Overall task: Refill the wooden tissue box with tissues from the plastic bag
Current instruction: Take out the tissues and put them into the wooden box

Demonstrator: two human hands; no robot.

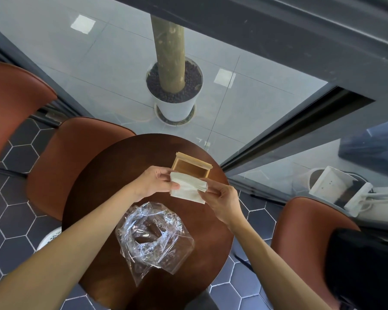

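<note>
A stack of white tissues [187, 190] is held above the round wooden table [112, 166], just in front of the wooden tissue box. My left hand [154, 180] grips its left edge and my right hand [222, 201] pinches its right corner. The wooden tissue box [189, 167] stands open at the far side of the table, its inside bare as far as I can see; a light wooden lid piece lies along its far edge. The clear plastic bag [154, 239] lies crumpled and open on the table nearer to me, with nothing visible in it.
Brown chairs stand to the left [76, 157], far left [11, 104] and right [305, 224] of the table. A white pot with a tree trunk [174, 99] stands on the tiled floor beyond. A dark window frame [289, 130] runs past on the right.
</note>
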